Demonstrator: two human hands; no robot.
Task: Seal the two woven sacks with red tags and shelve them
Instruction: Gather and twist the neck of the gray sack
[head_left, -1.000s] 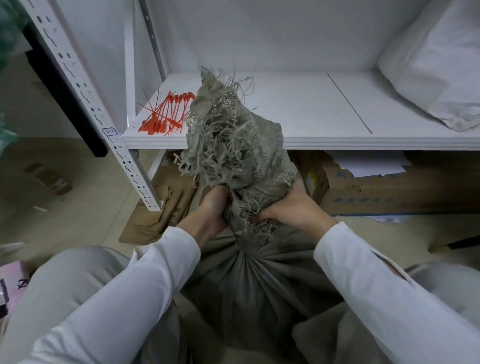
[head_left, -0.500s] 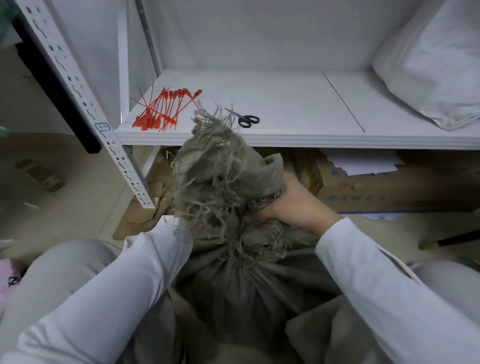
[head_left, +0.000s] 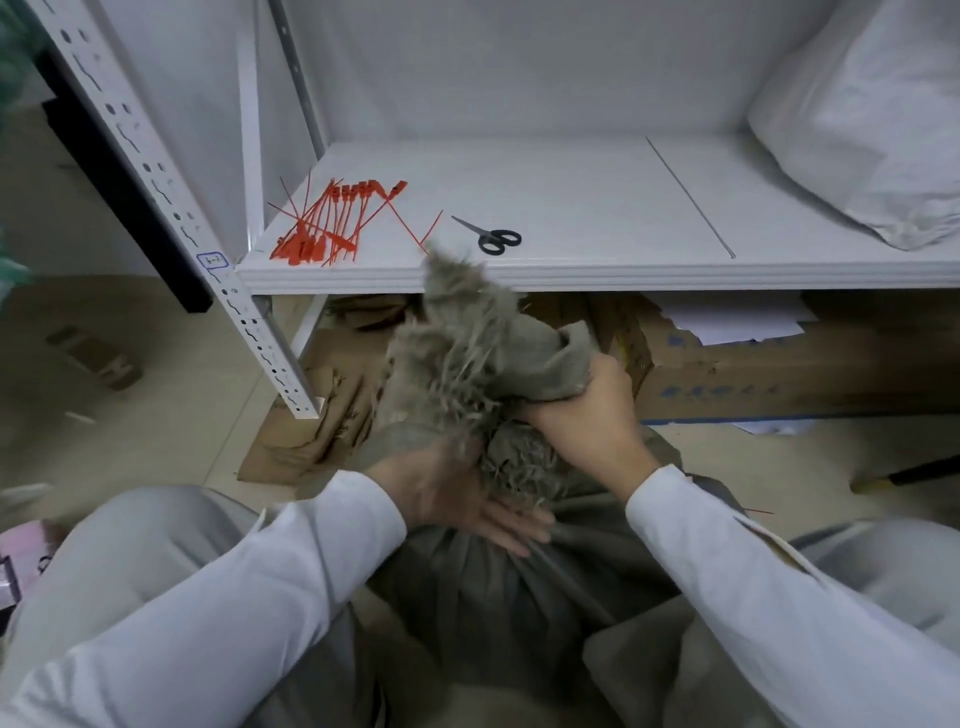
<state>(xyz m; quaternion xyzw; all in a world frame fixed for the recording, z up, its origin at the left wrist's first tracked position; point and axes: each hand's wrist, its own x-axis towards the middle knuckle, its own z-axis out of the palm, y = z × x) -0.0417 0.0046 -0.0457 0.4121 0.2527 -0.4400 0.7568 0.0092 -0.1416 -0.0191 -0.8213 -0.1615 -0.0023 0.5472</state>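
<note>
A grey-brown woven sack (head_left: 483, 587) stands between my knees, its frayed mouth (head_left: 467, 353) bunched and bent over. My right hand (head_left: 587, 410) grips the gathered neck from the right. My left hand (head_left: 467, 499), blurred, lies on the sack just below the neck with its fingers stretched flat. Part of a second grey sack (head_left: 644, 660) shows at the lower right. A loose pile of red tags (head_left: 332, 223) lies on the left end of the white shelf (head_left: 571, 270).
Black-handled scissors (head_left: 493, 239) lie on the shelf right of the tags. A white filled bag (head_left: 872, 124) sits at the shelf's right end. Cardboard boxes (head_left: 779, 369) fill the space under the shelf. A perforated upright (head_left: 171, 208) stands at the left.
The bunched sack mouth has been bent down below the shelf edge, uncovering the scissors. My left hand let go of the neck and now lies flat on the sack below it.
</note>
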